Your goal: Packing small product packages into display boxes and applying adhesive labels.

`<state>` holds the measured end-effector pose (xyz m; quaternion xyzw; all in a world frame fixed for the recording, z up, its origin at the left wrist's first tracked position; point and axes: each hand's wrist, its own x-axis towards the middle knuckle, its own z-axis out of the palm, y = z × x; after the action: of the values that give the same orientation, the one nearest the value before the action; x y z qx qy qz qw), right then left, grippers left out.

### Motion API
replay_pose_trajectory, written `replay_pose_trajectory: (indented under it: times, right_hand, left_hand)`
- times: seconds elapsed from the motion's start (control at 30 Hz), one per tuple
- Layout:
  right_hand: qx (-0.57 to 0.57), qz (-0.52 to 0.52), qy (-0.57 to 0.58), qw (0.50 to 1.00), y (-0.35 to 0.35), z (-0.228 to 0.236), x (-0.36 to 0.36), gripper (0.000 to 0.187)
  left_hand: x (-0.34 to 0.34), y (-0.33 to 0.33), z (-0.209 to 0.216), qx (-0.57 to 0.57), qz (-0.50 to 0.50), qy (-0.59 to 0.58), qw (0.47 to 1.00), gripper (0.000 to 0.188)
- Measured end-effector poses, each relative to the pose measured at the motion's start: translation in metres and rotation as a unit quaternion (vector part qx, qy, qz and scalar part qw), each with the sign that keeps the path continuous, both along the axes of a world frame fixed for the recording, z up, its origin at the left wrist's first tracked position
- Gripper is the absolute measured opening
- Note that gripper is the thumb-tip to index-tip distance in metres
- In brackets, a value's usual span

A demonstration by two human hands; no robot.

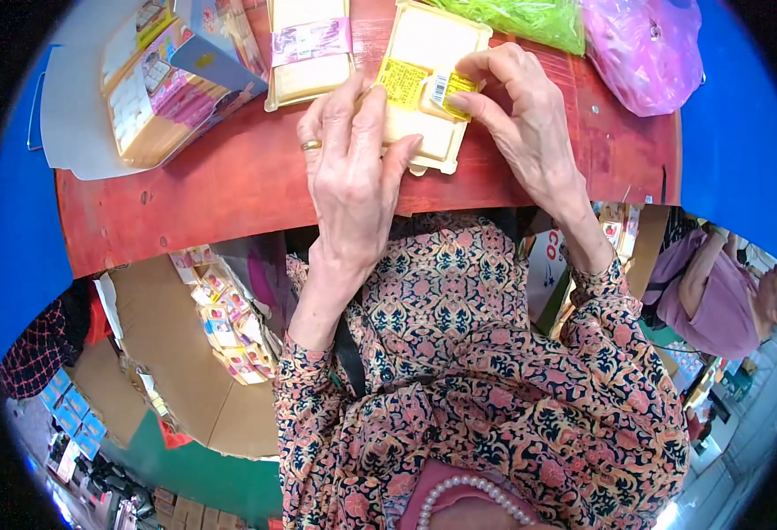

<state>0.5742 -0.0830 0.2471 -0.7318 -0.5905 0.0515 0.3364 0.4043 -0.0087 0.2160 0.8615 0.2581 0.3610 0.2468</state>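
Two hands work at one cream, shallow rectangular pack (441,35) at the far middle of the red wooden worktop (230,181). The pack lies flat, crossed by one yellow printed paper label (402,84) that carries a white barcode patch. The right hand (525,124) has its grip closed in a pinch, thumb and forefinger on the label's right end. The left hand (353,172) has a loose, open grip: its fingers rest on the pack's left side, its thumb spread over the near part, clasping nothing.

One second cream pack (311,78), wrapped with one pink-purple paper band (312,40), lies just to the left. Two plastic bags sit at the far right: one bright green (525,19), one shiny pink (644,57); what they hold is unclear.

Containers: at the far left of the worktop stands one open white-and-blue carton (225,62), holding a stack of cream packs with pink bands (154,102), too overlapped to count. Below the worktop, near left, one big brown cardboard box (172,331) holds many small printed packs (234,331) heaped along its right side.
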Motion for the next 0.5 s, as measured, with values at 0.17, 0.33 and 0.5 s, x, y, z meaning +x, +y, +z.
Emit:
replay_pose_trajectory:
  times: [0.17, 0.33, 0.5]
  right_hand:
    - [-0.036, -0.021, 0.098, 0.994, 0.004, 0.002, 0.000, 0.026]
    - [-0.102, -0.033, 0.165, 0.980, 0.008, 0.008, 0.003, 0.023]
    - [-0.063, -0.066, 0.230, 0.969, 0.008, 0.002, 0.003, 0.022]
  left_hand:
    - [0.007, 0.001, 0.001, 0.043, 0.004, 0.005, 0.999, 0.045]
    - [0.014, -0.004, -0.006, 0.040, 0.000, 0.000, 0.999, 0.046]
    - [0.014, -0.005, -0.010, 0.043, 0.003, 0.006, 0.999, 0.048]
